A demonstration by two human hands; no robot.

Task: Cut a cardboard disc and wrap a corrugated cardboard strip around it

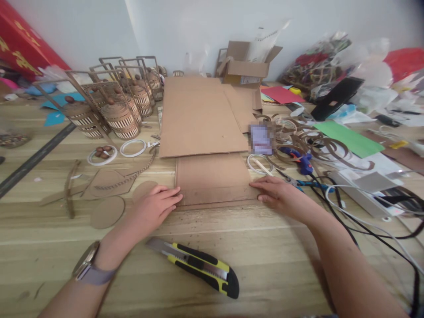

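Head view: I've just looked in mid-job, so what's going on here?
A person has both hands on a brown cardboard piece, the left hand at its left edge and the right hand at its right. A larger cardboard sheet lies just beyond it. Nearer the person, a yellow-and-black utility knife lies on the table untouched, blade out. A blue glue gun lies off to the right.

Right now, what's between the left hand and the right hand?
In the head view, the smaller cardboard piece lies between the left hand and the right hand, with fingertips at both its side edges.
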